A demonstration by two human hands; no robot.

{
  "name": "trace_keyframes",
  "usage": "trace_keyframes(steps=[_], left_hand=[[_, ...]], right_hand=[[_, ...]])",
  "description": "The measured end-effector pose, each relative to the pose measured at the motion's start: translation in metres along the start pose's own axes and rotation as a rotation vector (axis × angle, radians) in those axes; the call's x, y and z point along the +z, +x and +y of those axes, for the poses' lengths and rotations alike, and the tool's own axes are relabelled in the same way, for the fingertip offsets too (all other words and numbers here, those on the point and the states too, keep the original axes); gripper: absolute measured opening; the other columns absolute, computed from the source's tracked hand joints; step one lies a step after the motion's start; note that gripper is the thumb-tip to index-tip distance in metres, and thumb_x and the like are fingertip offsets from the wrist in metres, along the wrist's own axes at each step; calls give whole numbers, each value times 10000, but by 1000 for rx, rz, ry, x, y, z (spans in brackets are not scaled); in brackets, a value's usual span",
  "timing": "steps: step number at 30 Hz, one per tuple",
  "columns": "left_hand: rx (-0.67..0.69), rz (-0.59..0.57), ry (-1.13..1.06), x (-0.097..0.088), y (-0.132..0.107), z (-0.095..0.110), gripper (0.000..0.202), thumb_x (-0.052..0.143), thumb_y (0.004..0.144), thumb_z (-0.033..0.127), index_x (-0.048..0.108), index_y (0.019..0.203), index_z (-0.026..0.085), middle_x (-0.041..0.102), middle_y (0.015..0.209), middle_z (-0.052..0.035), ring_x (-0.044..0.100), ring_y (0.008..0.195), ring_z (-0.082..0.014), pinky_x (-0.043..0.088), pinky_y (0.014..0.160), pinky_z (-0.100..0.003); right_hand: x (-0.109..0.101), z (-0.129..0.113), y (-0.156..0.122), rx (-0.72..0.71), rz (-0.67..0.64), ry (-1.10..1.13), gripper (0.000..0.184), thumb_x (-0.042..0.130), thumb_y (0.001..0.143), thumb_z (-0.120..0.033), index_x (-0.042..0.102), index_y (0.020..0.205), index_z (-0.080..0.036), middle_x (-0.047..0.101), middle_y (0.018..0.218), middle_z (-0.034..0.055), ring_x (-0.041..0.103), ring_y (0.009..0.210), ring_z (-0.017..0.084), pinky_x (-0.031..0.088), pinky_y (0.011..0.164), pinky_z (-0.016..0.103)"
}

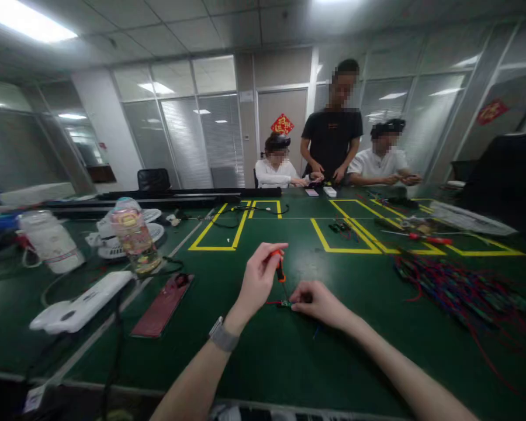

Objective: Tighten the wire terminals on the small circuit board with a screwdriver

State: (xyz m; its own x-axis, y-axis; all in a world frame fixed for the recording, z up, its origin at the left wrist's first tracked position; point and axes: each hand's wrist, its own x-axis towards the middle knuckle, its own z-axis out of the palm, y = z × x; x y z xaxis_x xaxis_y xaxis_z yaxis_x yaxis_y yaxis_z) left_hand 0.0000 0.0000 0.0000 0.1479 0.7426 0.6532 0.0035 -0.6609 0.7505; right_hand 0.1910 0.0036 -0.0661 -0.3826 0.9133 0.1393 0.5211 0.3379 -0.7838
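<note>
Head view: work looks midway, by judgement. Small green circuit board [284, 303] lies on desk [263, 362] between hands, red wire [272, 303] running from its left side; screwdriver [281, 270] stands nearly upright, tip at board. Whether any screw is tight, or how much is left, cannot tell. Tangled wire bundle [460, 289] lies well apart, at right. Left hand [258, 273] curled around screwdriver handle, index finger extended. Right hand [319, 302] nearly closed, fingertips pinching board's right end.
</note>
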Motion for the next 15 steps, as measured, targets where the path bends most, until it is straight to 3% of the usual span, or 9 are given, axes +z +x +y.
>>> trace_keyframes(steps=[4, 9, 11, 15], left_hand=[[-38, -32, -59, -4, 3, 1, 238, 521, 966, 246, 739, 1036, 181, 672, 942, -62, 633, 886, -181, 502, 796, -292], [23, 103, 80, -5, 5, -2, 124, 739, 827, 254, 792, 935, 221, 556, 930, -33, 580, 883, -167, 484, 800, -278], [8, 117, 82, -4, 5, -3, 146, 706, 852, 230, 783, 976, 221, 547, 914, -25, 578, 859, -156, 486, 793, -275], [-58, 28, -58, -6, 5, -4, 287, 564, 941, 213, 674, 1207, 203, 617, 983, -43, 622, 910, -164, 509, 839, -299]], right_hand=[[0, 0, 1, -16, 3, -15, 55, 747, 729, -132, 765, 781, -129, 654, 730, 17, 591, 669, 161, 453, 623, 255], [-1, 0, 1, -19, -6, -34, 65, 748, 734, -138, 775, 794, -139, 677, 755, 29, 606, 685, 171, 462, 632, 262], [-2, -1, 0, -16, -9, -35, 64, 748, 737, -145, 777, 794, -143, 682, 756, 30, 610, 693, 176, 468, 638, 266], [-2, -1, 1, -15, -13, -30, 74, 749, 740, -160, 779, 804, -139, 690, 773, 38, 617, 701, 183, 477, 643, 274]])
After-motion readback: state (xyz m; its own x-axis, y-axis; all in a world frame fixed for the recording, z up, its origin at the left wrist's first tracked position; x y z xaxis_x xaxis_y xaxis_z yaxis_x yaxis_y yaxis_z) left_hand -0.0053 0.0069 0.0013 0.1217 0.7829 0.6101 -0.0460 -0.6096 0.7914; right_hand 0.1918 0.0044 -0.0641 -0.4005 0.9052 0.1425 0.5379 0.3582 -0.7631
